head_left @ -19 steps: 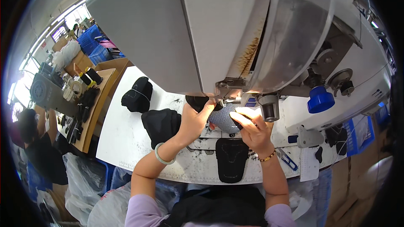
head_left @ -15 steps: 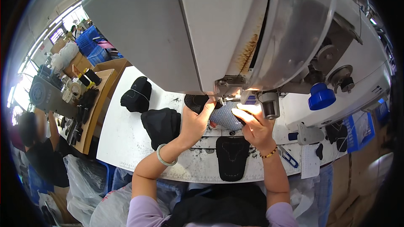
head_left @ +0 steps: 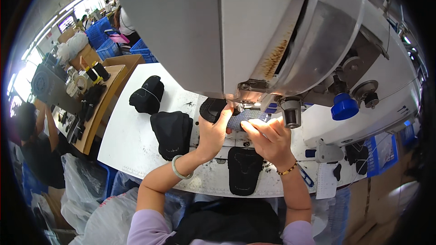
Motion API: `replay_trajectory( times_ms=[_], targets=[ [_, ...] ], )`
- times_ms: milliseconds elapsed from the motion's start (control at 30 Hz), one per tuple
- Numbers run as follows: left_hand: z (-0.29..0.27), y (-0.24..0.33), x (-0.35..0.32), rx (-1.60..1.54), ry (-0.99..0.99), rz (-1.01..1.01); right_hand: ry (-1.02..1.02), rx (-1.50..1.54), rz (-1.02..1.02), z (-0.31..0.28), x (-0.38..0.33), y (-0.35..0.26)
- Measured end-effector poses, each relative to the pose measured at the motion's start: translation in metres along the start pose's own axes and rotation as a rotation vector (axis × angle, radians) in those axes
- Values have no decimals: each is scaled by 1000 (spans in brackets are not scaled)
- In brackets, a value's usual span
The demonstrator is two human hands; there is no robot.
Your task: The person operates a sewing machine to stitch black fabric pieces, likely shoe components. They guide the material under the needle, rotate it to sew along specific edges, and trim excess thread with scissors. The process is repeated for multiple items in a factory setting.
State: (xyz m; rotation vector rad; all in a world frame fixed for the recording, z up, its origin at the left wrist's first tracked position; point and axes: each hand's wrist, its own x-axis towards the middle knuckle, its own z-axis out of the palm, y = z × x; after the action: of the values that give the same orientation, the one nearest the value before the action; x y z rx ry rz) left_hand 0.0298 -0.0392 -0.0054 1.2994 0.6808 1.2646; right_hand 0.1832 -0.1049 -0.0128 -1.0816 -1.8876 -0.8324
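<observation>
Under the head of a sewing machine (head_left: 252, 91) lies a fabric piece with a black mesh part (head_left: 210, 110) and a grey textured part (head_left: 249, 117). My left hand (head_left: 213, 129) grips its left side, thumb close to the needle area. On its right side my right hand (head_left: 272, 139) has bent fingers pressed together on the grey part. The needle itself is hidden by the machine and my fingers. Nearer to me, a flat black padded piece (head_left: 244, 170) with stitched outlines rests at the front edge of the white table (head_left: 136, 154).
Left of my hands are a stack of black pieces (head_left: 172, 135) and a tied black bundle (head_left: 147, 95). Thread snips (head_left: 307, 178) and a paper slip (head_left: 326, 181) lie on the right. A blue crate (head_left: 382, 154) stands beyond. A person (head_left: 38, 145) works at a far-left table.
My right hand has shifted left over the grey part, its fingers more curled. The left hand keeps its grip beside the needle area. The view has turned slightly.
</observation>
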Motion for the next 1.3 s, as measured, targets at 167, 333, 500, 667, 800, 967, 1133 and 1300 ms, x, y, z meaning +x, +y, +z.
replay_trajectory(
  times_ms=[167, 333, 500, 667, 800, 967, 1133, 1300],
  targets=[
    [17, 1, -9, -14, 126, 44, 26, 77, 95, 4, -13, 6],
    [22, -13, -17, 121, 242, 238, -12, 105, 131, 1, -18, 15],
    [27, -14, -25, 80, 265, 193, 32, 179, 198, 9, -22, 23],
    [9, -18, -34, 84, 144, 158, 125, 291, 332, 13, -15, 22],
    [-16, 5, -12, -547, 16, -290, 163, 320, 415, 16, -15, 21],
    [-20, 5, 11, -262, -123, -334, 141, 437, 496, 27, -33, 23],
    [-17, -3, 11, -270, -145, -186, 159, 297, 441, 22, -29, 21],
    [-10, -12, 0, -218, -62, -54, 229, 277, 521, 17, -31, 13]
  ],
)
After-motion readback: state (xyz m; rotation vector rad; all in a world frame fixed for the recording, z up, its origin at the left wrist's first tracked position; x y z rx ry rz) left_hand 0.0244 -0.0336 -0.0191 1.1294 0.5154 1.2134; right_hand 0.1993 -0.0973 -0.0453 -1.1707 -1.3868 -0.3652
